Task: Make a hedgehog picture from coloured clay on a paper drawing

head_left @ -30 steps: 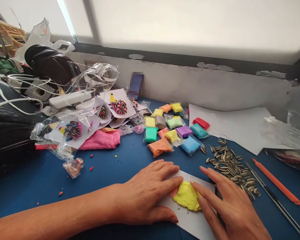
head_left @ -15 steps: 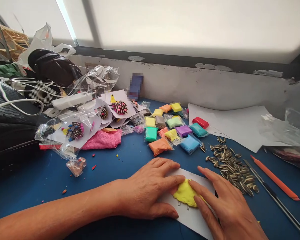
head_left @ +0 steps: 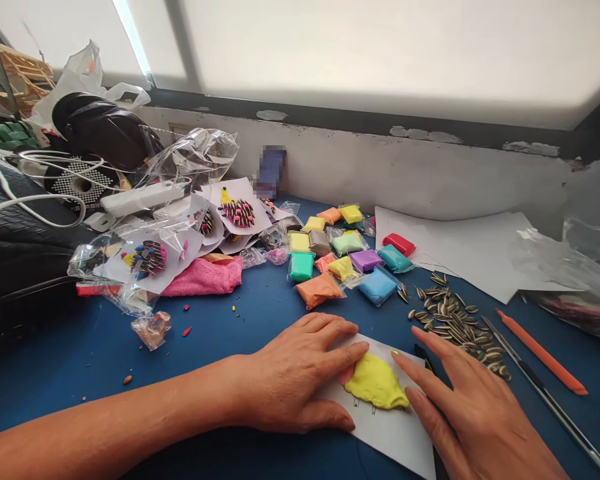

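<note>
I see the flattened yellow clay (head_left: 376, 381) on a white card (head_left: 400, 433) at the blue table's (head_left: 220, 333) near edge. My left hand (head_left: 300, 373) lies open, fingertips touching the clay; my right hand (head_left: 475, 413), fingers spread, touches its other side. I'd press evenly, keeping the card pinned. Sunflower seeds (head_left: 453, 320) lie just beyond.

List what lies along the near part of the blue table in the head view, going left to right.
Left hand → yellow clay on the white paper → right hand → orange stick.
</note>
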Action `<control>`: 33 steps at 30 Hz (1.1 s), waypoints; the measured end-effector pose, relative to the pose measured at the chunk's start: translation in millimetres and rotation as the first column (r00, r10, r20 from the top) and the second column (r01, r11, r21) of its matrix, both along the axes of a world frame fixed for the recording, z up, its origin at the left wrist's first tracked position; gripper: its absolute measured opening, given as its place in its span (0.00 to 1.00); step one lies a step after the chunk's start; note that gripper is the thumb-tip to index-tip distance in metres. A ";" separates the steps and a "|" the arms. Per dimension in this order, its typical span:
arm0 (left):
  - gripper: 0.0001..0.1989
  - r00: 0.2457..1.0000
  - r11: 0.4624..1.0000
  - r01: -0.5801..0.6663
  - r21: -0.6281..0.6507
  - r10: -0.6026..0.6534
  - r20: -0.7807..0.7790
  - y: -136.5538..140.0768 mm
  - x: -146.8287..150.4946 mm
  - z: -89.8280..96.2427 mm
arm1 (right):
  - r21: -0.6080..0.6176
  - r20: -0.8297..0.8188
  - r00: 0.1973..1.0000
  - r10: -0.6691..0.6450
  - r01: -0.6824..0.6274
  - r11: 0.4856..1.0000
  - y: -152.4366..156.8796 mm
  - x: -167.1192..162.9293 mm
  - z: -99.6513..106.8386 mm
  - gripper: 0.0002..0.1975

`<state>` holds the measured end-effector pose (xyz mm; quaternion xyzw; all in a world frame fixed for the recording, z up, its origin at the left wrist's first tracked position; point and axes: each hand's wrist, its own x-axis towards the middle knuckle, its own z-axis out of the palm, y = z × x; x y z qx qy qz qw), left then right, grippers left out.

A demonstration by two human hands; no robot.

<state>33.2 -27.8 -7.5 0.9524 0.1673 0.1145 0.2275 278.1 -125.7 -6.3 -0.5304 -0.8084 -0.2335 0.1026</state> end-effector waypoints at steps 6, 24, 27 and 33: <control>0.34 1.000 0.999 0.014 0.038 -0.014 -0.001 -2.7 -1.1 0.4 | -0.032 0.057 0.998 0.005 -0.003 0.999 -4.4 -2.7 1.8 0.19; 0.35 0.998 0.999 0.017 0.035 -0.015 -0.067 -4.4 0.2 1.6 | 0.046 0.240 0.958 0.158 -0.174 0.984 -27.1 -0.8 6.3 0.29; 0.32 0.998 0.998 0.028 0.058 -0.025 -0.056 -4.9 0.8 2.9 | 0.059 0.262 0.951 0.164 -0.185 0.981 -27.3 -8.2 4.3 0.31; 0.31 0.998 0.996 0.039 0.084 -0.035 -0.053 -4.4 0.4 4.4 | 0.038 0.264 0.950 0.168 -0.184 0.982 -27.2 -14.9 2.3 0.33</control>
